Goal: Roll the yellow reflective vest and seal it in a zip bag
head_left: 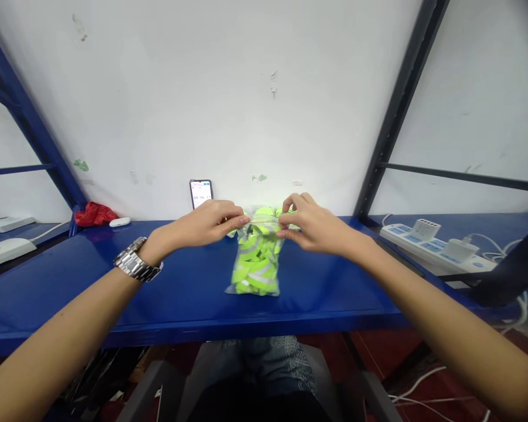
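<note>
Transparent plastic bag (254, 253) packed with yellow-green bands (262, 278), some carrying pale stripes, held over the middle of a blue table (171, 310). Nearest the viewer, patterned trousers (286, 366) show below the table's front edge. The left forearm (77, 319) slants inward from the lower left corner, a silver watch (136, 261) around its wrist; the right forearm (426, 305) mirrors it from the lower right. Left hand (205, 223): back uppermost, fingers curled, thumb stretched straight toward the bag, the tips pinched together on its upper left corner. Right hand (317, 227): wrist slightly bent, thumb and forefinger closed on the upper right corner, the remaining fingers arched above. Between the two grips the bag's top edge runs nearly level, and its body extends toward the viewer; whether the lower end touches the table cannot be told. Just behind the top edge lies more yellow-green material (264, 210). Well apart on the right stands a white power strip (437, 249). Farther back, a phone (201, 192) leans near the white wall (229, 105), with a crumpled red bundle (95, 215) toward the left.
</note>
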Demonstrator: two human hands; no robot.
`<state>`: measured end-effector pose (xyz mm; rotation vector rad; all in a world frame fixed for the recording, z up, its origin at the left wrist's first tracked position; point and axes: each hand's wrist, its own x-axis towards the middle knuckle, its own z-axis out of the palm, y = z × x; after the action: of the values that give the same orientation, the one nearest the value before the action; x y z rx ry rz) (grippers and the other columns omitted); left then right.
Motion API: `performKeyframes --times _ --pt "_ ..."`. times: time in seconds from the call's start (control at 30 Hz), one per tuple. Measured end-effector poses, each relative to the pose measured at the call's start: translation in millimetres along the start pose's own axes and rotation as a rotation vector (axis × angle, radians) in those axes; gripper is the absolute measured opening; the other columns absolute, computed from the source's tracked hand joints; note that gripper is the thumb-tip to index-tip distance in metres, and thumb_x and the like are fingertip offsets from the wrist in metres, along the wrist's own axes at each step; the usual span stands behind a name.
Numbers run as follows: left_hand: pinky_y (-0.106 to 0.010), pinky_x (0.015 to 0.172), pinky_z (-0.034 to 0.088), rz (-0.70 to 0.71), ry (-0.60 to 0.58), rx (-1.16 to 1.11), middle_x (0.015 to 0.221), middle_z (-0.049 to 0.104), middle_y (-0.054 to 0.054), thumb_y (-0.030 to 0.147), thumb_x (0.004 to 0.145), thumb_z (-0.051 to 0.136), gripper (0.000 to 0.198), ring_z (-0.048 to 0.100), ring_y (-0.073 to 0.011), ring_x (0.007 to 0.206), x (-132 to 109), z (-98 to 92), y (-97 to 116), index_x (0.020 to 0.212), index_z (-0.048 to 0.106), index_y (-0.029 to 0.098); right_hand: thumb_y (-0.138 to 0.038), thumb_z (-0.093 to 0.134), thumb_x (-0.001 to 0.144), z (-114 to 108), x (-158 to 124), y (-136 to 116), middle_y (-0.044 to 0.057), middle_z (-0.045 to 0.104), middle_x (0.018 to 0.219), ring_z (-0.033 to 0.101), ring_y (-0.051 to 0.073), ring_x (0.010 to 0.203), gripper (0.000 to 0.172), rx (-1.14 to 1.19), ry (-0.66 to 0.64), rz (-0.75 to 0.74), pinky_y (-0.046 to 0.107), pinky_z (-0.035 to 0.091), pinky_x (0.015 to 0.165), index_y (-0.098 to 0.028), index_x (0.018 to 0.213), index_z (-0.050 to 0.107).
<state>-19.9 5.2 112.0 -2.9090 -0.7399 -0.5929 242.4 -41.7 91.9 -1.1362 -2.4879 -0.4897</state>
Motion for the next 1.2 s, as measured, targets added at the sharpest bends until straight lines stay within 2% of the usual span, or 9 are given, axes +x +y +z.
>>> performKeyframes --times 0.1,0.2,0.33,0.43,0.57,0.67,0.77,1.03,1.2 --pt "-0.026 0.068 0.041 0.021 -0.006 0.035 0.086 0.063 -0.004 0.044 0.1 0.039 0.035 0.057 -0.0149 0.075 6.3 -5.3 -10.8 0.095 0.063 0.018 -0.041 0.051 0.095 -4.4 4.3 11.4 0.01 0.058 0.099 0.048 0.017 0.073 0.027 -0.099 0.015 0.133 0.028 0.028 0.059 -0.018 0.097 0.064" --pt "-0.027 0.072 0.043 0.017 0.083 0.013 0.09 0.066 -0.005 0.042 0.099 0.044 0.031 0.059 -0.0155 0.08 10.6 2.6 -16.1 0.096 0.062 0.017 -0.044 0.047 0.095 -3.3 3.6 16.9 0.007 0.061 0.087 0.048 0.015 0.066 0.031 -0.081 -0.006 0.131 0.028 0.025 0.057 -0.018 0.096 0.065" --pt "-0.027 0.07 0.045 0.042 0.08 -0.068 0.089 0.067 -0.005 0.037 0.097 0.049 0.023 0.061 -0.0141 0.078 8.2 22.4 -16.1 0.094 0.061 0.018 -0.039 0.045 0.097 11.9 -6.5 19.6 0.007 0.062 0.086 0.053 0.016 0.073 0.028 0.113 -0.095 -0.006 0.029 0.032 0.063 -0.018 0.094 0.063" --pt "-0.027 0.069 0.046 0.043 0.108 -0.081 0.087 0.066 -0.004 0.035 0.096 0.051 0.018 0.061 -0.0138 0.078 2.6 30.2 -14.0 0.096 0.06 0.018 -0.037 0.048 0.097 21.8 -12.9 20.1 0.006 0.064 0.088 0.054 0.017 0.076 0.023 0.184 -0.041 -0.02 0.029 0.035 0.065 -0.018 0.098 0.061" --pt "-0.027 0.062 0.043 0.074 0.064 -0.017 0.082 0.063 -0.004 0.036 0.096 0.053 0.019 0.057 -0.0134 0.071 -6.5 28.9 -8.2 0.091 0.058 0.018 -0.037 0.048 0.098 22.7 -15.6 17.7 0.006 0.063 0.084 0.054 0.017 0.072 0.022 0.122 0.007 -0.052 0.03 0.036 0.063 -0.018 0.101 0.059" --pt "-0.029 0.068 0.046 0.124 0.044 0.034 0.094 0.062 -0.008 0.033 0.098 0.048 0.02 0.058 -0.0143 0.077 -15.5 28.4 -0.7 0.089 0.057 0.018 -0.037 0.045 0.099 21.0 -18.6 13.6 0.007 0.06 0.077 0.052 0.019 0.072 0.025 0.034 0.045 -0.113 0.032 0.038 0.065 -0.017 0.091 0.058" --pt "-0.031 0.077 0.048 0.176 0.052 0.115 0.106 0.06 -0.011 0.027 0.1 0.041 0.019 0.059 -0.0171 0.089 -25.0 34.3 6.5 0.092 0.056 0.017 -0.03 0.043 0.1 23.9 -24.4 8.1 0.012 0.062 0.092 0.054 0.022 0.087 0.022 0.011 0.111 -0.198 0.036 0.044 0.075 -0.017 0.088 0.057" --pt "-0.032 0.073 0.046 0.291 0.079 0.296 0.089 0.061 -0.009 0.012 0.097 0.033 0.023 0.052 -0.0177 0.079 -30.5 59.6 14.0 0.084 0.052 0.018 -0.013 0.043 0.095 47.9 -36.0 1.3 0.018 0.057 0.118 0.052 0.027 0.115 0.013 0.023 0.249 -0.315 0.044 0.05 0.092 -0.016 0.09 0.055" --pt "-0.032 0.068 0.044 0.191 0.088 0.175 0.081 0.056 -0.007 0.011 0.094 0.033 0.02 0.049 -0.017 0.073 -29.1 64.4 18.1 0.086 0.05 0.018 -0.01 0.043 0.093 59.1 -37.1 -3.6 0.013 0.065 0.101 0.062 0.02 0.091 0.015 0.168 0.305 -0.255 0.036 0.055 0.075 -0.018 0.089 0.055"
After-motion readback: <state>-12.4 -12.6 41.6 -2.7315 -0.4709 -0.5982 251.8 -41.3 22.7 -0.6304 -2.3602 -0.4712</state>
